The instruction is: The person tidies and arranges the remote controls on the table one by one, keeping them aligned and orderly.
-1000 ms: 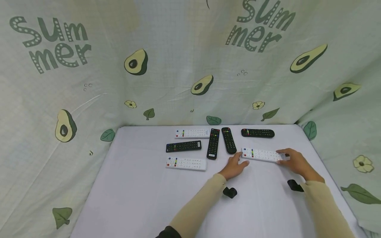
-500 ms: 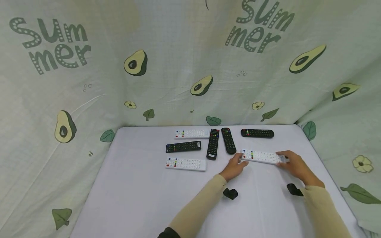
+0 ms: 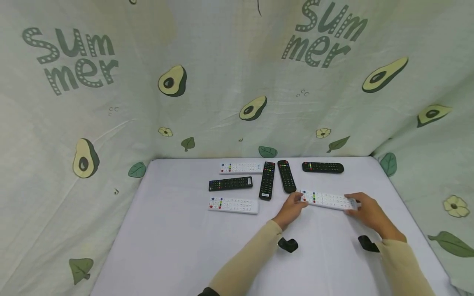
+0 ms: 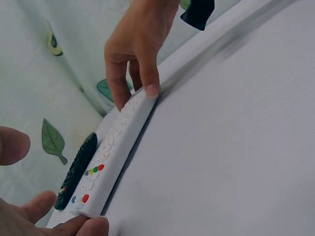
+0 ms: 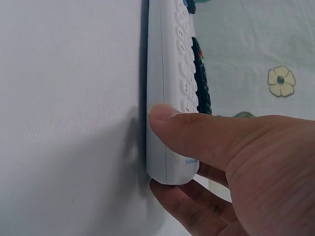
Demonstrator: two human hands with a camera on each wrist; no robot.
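Note:
On the right half of the table lies a white remote control (image 3: pixel 327 200), buttons up, with coloured keys toward its left end. My right hand (image 3: pixel 370 210) grips its right end; in the right wrist view the thumb (image 5: pixel 167 115) presses the near side while other fingers curl round the end. My left hand (image 3: pixel 289 210) holds the remote's left end between thumb and fingers; in the left wrist view fingertips (image 4: pixel 96 226) touch that end. A black remote (image 3: pixel 286 176) lies just behind the left hand. Another black remote (image 3: pixel 323 167) lies behind the white one.
To the left lie a tilted black remote (image 3: pixel 267 181), a horizontal black remote (image 3: pixel 230 183), a white remote (image 3: pixel 233 205) and a white remote (image 3: pixel 240 167) at the back. The white table (image 3: pixel 166 246) meets a patterned curtain (image 3: pixel 207 111) at its far edge.
The white remote between my hands has slid slightly toward me, its right end nearer. My left fingers have come closer round its left end. The other remotes have kept their places.

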